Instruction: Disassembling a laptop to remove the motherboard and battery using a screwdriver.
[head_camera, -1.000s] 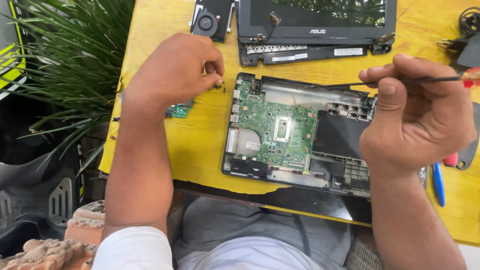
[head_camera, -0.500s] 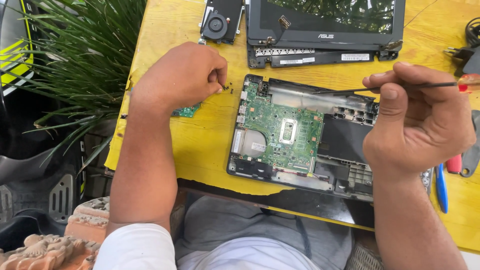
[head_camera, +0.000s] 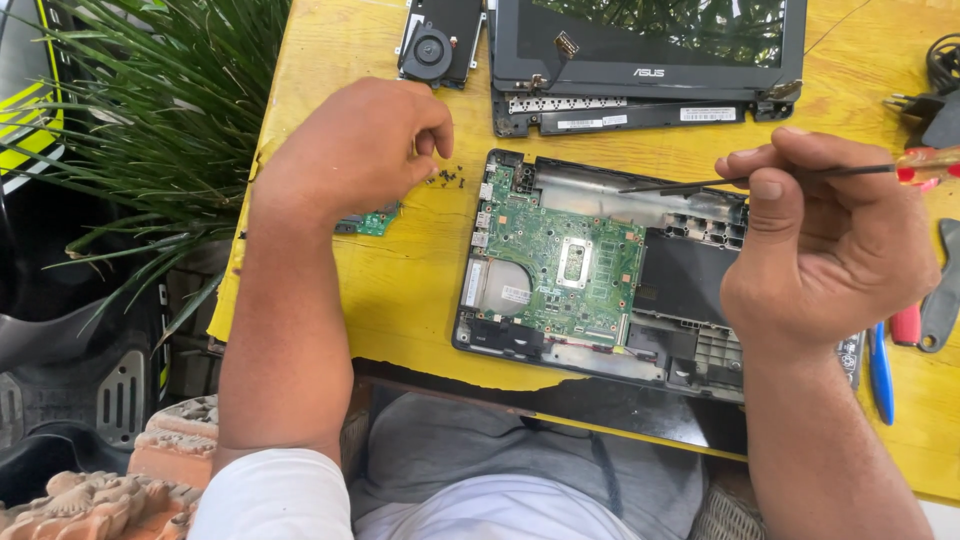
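Yellow painted tabletop (head_camera: 400, 290) carries an opened black laptop base (head_camera: 600, 270) with its green motherboard (head_camera: 560, 255) fully exposed, the top cover already off. Detached black screen lid (head_camera: 645, 50) lies beyond it, and a small black cooling fan (head_camera: 432, 45) sits removed at the far edge. Left hand (head_camera: 355, 150): fingertips curled down over a loose cluster of small dark screws (head_camera: 446, 177) on the tabletop just left of the base; grip pressed together, whether a screw is pinched cannot be told. A small green circuit board (head_camera: 375, 220) lies partly hidden under that hand. Right hand (head_camera: 825, 250): thumb and fingers pinching the thin metal shaft of a red-handled screwdriver (head_camera: 800, 178), tip held above the base's upper edge, not seated in anything. Judgement: disassembly well advanced, lid, fan and several screws out; motherboard still in its shell. Blue pen (head_camera: 880, 360) lies near the right edge.
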